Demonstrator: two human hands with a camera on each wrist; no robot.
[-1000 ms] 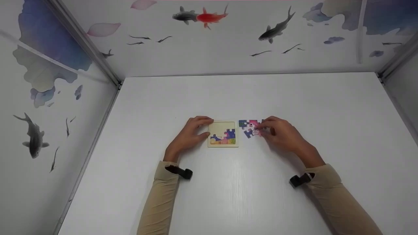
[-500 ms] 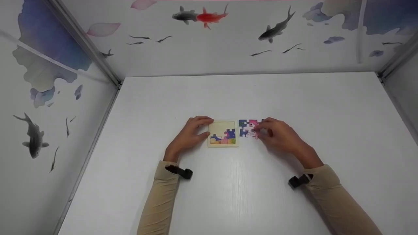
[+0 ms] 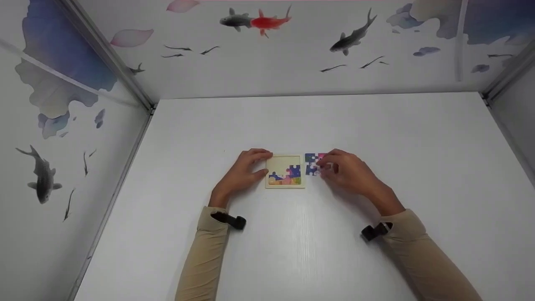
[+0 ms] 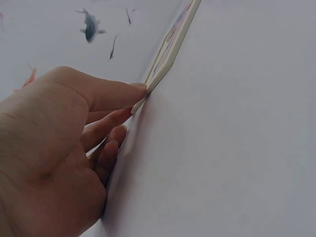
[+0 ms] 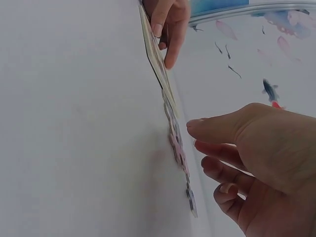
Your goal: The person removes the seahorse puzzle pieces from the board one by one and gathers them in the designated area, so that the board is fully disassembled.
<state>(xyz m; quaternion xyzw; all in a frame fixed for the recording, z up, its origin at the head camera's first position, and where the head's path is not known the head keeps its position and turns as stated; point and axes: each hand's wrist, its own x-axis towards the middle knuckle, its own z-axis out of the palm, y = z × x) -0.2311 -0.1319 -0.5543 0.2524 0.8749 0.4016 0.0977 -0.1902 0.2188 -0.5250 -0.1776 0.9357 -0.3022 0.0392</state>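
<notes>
A small square wooden puzzle tray [image 3: 285, 186] lies on the white table, with jigsaw pieces filling its lower part and right side. My left hand [image 3: 242, 170] holds the tray by its left edge, the thumb at the side and the index finger at the upper left corner. To the right of the tray lie several loose jigsaw pieces [image 3: 310, 158], blue and pink, partly covered by my right hand [image 3: 351, 172]. In the right wrist view, that hand hovers just over the pieces, its fingers loosely bent and apart from the thumb, with nothing between them.
The white table [image 3: 267, 251] is bounded by a back wall [image 3: 292, 79] and a left wall [image 3: 79, 167] printed with fish and petals. A metal rail runs along the corner between them. Each wrist carries a small black camera [image 3: 238, 222].
A loose blue piece beside the tray was straightened against the others. After that, my right hand shifted left over the loose pieces. My left hand and the tray stayed in place.
</notes>
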